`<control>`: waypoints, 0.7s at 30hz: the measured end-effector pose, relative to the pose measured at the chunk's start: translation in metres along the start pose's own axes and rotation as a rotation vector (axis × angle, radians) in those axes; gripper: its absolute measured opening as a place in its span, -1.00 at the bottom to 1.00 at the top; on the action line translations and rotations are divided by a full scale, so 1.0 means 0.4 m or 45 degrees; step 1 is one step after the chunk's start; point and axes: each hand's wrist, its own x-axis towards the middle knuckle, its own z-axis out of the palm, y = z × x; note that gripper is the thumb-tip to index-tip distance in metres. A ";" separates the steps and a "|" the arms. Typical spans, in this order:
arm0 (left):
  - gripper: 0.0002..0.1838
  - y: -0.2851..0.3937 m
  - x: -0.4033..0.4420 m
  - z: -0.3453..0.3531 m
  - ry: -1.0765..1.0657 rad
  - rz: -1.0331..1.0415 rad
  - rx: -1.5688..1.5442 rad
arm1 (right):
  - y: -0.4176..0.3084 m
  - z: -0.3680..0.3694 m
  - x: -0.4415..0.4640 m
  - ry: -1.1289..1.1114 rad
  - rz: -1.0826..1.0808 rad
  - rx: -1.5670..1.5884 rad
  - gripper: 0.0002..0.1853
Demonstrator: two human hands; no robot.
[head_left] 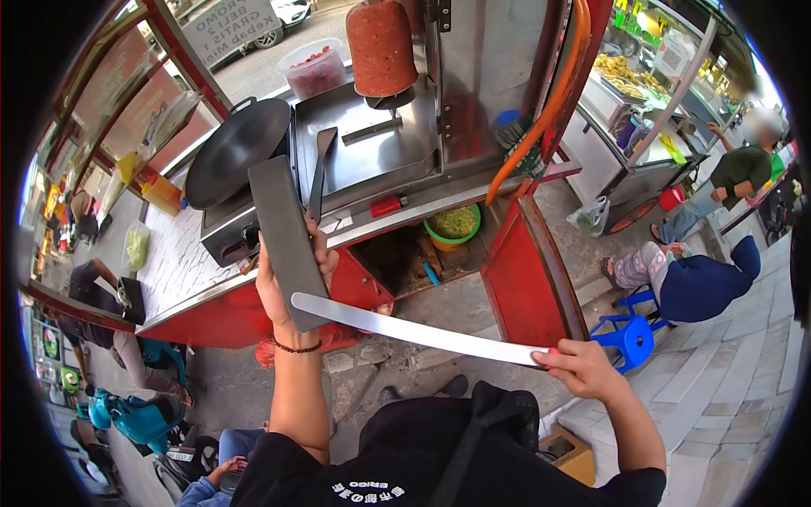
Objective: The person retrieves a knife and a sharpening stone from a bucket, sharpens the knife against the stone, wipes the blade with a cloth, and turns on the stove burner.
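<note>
My left hand (271,289) is wrapped round a long grey sharpening stone (285,241), its fingertips showing at the right edge. The stone stands tilted in front of the cart. In my right hand (581,368) is the red handle of a long, slightly curved knife (422,331). The blade reaches left, and its rounded tip overlaps the lower end of the stone; I cannot tell whether they touch. Beyond the stone, a dark spatula (321,169) rests at the metal tray (363,156), below a large cone of kebab meat (380,51) on an upright spit.
A black wok (241,152) sits left of the tray, near a plastic tub (312,72). Under the counter, a green-rimmed container (452,224) holds shredded vegetables beside an open red door (536,279). At right, a person (705,279) sits near a blue stool (629,338).
</note>
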 end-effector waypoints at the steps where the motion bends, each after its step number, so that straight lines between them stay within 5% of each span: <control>1: -0.45 -0.016 -0.005 0.036 -0.003 -0.012 0.010 | -0.006 -0.003 -0.005 0.032 -0.015 -0.040 -0.56; 3: -0.45 -0.083 -0.045 0.117 0.551 -0.145 -0.002 | 0.003 -0.036 0.030 0.131 -0.016 -0.044 -0.55; 5: -0.43 -0.130 -0.076 0.105 -0.084 -0.358 -0.078 | 0.001 -0.036 0.059 0.203 0.056 -0.028 -0.55; 7: -0.42 -0.104 -0.077 0.107 0.340 -0.317 0.054 | 0.006 0.006 0.030 0.176 0.023 0.013 -0.53; 8: -0.41 -0.094 -0.046 0.122 0.543 0.000 0.076 | -0.004 0.019 0.008 0.094 0.011 0.010 -0.54; 9: -0.40 -0.034 -0.029 0.066 0.077 -0.069 0.072 | -0.009 0.028 -0.013 0.013 -0.006 0.008 -0.54; 12: -0.35 0.000 -0.014 0.085 0.258 0.023 0.019 | -0.008 -0.001 -0.017 0.039 -0.050 -0.031 -0.56; 13: -0.37 -0.023 -0.027 0.073 0.089 -0.072 0.120 | -0.007 -0.015 -0.010 0.088 -0.066 -0.087 -0.56; 15: -0.41 -0.119 -0.078 0.109 0.410 -0.224 0.065 | -0.003 -0.040 0.032 0.146 0.007 -0.093 -0.56; 16: -0.46 -0.144 -0.096 0.111 -0.028 -0.319 0.013 | -0.002 -0.034 0.038 0.183 0.018 -0.050 -0.55; 17: -0.47 -0.155 -0.102 0.120 -0.013 -0.328 -0.047 | 0.009 -0.026 0.044 0.216 0.017 -0.008 -0.55; 19: -0.46 -0.119 -0.071 0.157 0.532 -0.127 0.089 | 0.011 0.012 0.006 0.137 0.008 0.067 -0.55; 21: -0.44 -0.025 -0.031 0.074 -0.069 -0.101 0.024 | 0.010 0.025 -0.039 -0.009 -0.007 0.020 -0.57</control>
